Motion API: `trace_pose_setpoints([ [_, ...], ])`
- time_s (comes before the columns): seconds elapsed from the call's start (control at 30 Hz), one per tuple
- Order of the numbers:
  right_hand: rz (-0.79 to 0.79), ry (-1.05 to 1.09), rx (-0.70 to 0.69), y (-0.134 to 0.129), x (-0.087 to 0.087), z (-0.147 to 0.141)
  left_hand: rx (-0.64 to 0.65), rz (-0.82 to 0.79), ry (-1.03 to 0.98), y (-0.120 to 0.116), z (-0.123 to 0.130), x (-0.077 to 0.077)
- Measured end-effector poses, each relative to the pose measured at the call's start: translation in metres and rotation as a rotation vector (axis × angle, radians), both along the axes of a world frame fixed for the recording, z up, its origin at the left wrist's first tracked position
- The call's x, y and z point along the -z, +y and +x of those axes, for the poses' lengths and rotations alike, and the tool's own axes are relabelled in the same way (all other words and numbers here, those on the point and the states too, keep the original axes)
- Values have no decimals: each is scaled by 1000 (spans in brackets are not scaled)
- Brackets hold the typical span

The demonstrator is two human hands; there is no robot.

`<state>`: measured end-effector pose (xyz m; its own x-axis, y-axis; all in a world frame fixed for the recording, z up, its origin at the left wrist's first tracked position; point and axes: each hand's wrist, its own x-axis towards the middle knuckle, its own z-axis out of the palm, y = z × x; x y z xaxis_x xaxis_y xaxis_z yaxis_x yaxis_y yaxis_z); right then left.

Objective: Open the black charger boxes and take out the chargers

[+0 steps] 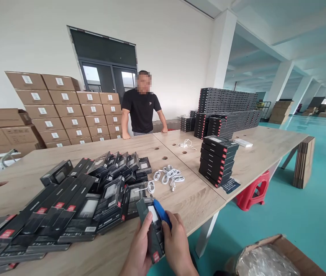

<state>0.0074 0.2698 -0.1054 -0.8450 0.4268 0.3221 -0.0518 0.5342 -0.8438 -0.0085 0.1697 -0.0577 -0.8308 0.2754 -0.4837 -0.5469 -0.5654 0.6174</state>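
Note:
Near the table's front edge, my left hand (140,245) is closed around a small black packaging box (154,238) with a window and a red label at its lower end. My right hand (176,239) grips a slim blue tool (162,211) against the box's right edge. Its working end is hidden, so its exact kind does not show. Left of my hands lies a pile of similar black boxes (109,195), many with clear windows. White coiled cables (171,175) lie just beyond the box in my hands.
A short stack of black boxes (218,161) stands on the table's right, with long rows of them (228,100) behind. A person (141,109) leans on the far edge. Brown cartons (67,109) line the wall. A red stool (253,191) and an open carton of plastic (266,260) are at right.

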Motion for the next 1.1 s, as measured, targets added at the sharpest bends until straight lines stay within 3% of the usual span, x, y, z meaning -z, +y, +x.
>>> trace_pose_setpoints([
  [0.1, -16, 8, 69, 11, -6, -8, 13, -15, 153, 5, 13, 4],
  [0.17, 16, -12, 122, 29, -12, -14, 60, 66, 150, 6, 19, 7],
  [0.27, 208, -136, 125, 70, -20, -20, -2, 119, 8, -1, 13, 9],
  [0.37, 397, -286, 175, 115, -19, -21, -85, 183, 71, -16, -3, 3],
  [0.5, 486, -360, 313, 155, -14, -23, 113, 366, 204, -28, -11, 0],
  [0.6, 516, -315, 358, 155, -22, -22, 227, 437, 262, -26, -6, 5],
  [0.67, 399, -234, 253, 138, -32, -18, 254, 407, 234, -22, -4, 8],
  [0.8, -195, -129, -328, 85, -50, -7, 240, 276, 100, -16, -3, 3],
  [0.87, -451, -90, -472, 61, -53, -3, 229, 232, 70, -15, -3, -1],
  [0.93, -643, -17, -483, 43, -53, -1, 208, 211, 75, -13, -5, -4],
  [1.0, -737, 58, -435, 34, -54, -1, 152, 190, 91, -9, -8, -6],
  [1.1, -631, 180, -297, 34, -60, -2, 128, 100, 123, 1, -15, -10],
])
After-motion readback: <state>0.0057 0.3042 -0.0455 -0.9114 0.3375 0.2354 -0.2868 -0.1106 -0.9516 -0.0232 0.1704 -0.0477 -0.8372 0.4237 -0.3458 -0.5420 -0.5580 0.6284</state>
